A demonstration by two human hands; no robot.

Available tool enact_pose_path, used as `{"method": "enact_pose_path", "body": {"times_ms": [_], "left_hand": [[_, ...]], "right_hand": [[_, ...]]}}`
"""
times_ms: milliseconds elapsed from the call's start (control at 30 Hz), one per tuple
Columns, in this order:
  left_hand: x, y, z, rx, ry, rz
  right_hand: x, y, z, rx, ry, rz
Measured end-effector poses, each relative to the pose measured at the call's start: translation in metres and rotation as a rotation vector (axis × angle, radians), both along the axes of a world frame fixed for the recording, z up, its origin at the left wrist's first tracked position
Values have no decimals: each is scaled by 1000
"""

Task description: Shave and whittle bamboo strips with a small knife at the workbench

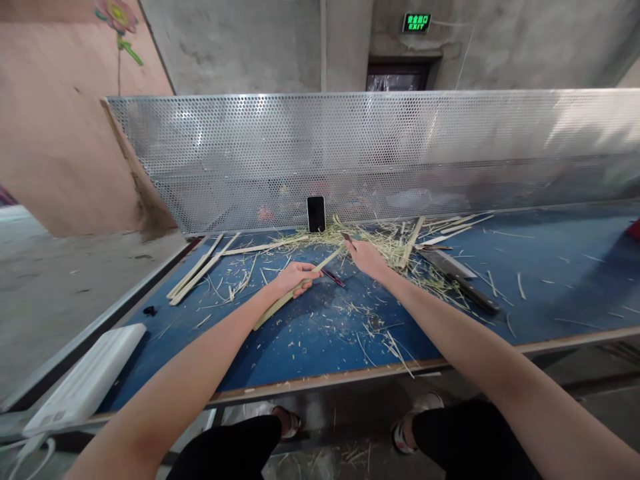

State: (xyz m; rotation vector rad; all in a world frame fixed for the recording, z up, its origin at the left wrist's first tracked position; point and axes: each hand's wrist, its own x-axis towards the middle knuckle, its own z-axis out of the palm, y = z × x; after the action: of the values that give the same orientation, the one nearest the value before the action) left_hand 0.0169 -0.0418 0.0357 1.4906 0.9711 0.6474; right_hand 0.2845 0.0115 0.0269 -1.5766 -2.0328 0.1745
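My left hand (296, 277) is closed round a long, pale green bamboo strip (275, 311), which slants from the table's near side up toward my right hand. My right hand (369, 259) is closed on a small knife (349, 240). Only its short dark blade shows, touching or very close to the strip's far end; the fingers hide its handle. On the blue table between my hands lies a thin dark-red, pen-like tool (333, 277). Behind my right hand spreads a heap of fine shavings (385, 243).
A black-handled cleaver (465, 283) lies to the right, near several bamboo strips (413, 241). More loose strips (200, 270) lie at the left. A phone (316, 213) leans against the perforated metal panel (240, 147). A white power strip (87, 380) sits at the table's left edge.
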Motion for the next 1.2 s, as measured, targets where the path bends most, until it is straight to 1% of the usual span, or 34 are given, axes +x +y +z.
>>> {"method": "enact_pose_path", "body": {"times_ms": [233,300,367,433,467,533,600,700,767,833,900,933,1067,1100,1133,1167,1200], "left_hand": [[0,1,0,-5,1,37],[1,2,0,-9,-5,44],[2,2,-1,-9,-8,52],[3,1,-1,0,-4,59],[3,1,-1,5,-1,61],[4,1,-1,13,-2,62],[3,2,-2,10,-12,56],[1,3,-4,0,-28,34],[0,4,-4,-2,-24,22],[-1,4,-4,3,-9,13],[-1,3,-3,6,3,14],[0,2,-2,7,3,20],[2,-1,1,5,-24,43],[2,-2,1,9,-30,43],[3,-2,1,12,-34,43],[3,-2,1,14,-36,43],[3,-2,0,13,-37,44]], "right_hand": [[-15,-11,1,-44,36,171],[-22,-19,2,-30,52,275],[-28,-28,3,-33,72,413],[-34,-36,5,-71,70,521],[-36,-39,6,-95,58,551],[-37,-42,8,-115,21,559],[-34,-39,9,-95,-10,500],[-21,-25,10,-34,-19,271],[-12,-15,9,-25,-4,130],[-6,-9,7,-32,8,73],[-6,-9,5,-33,10,98],[-8,-11,4,-36,12,146],[-24,-26,3,-87,18,479],[-27,-29,3,-94,4,540],[-29,-31,4,-94,-11,571],[-29,-31,5,-90,-24,566],[-27,-30,6,-84,-30,527]]}}
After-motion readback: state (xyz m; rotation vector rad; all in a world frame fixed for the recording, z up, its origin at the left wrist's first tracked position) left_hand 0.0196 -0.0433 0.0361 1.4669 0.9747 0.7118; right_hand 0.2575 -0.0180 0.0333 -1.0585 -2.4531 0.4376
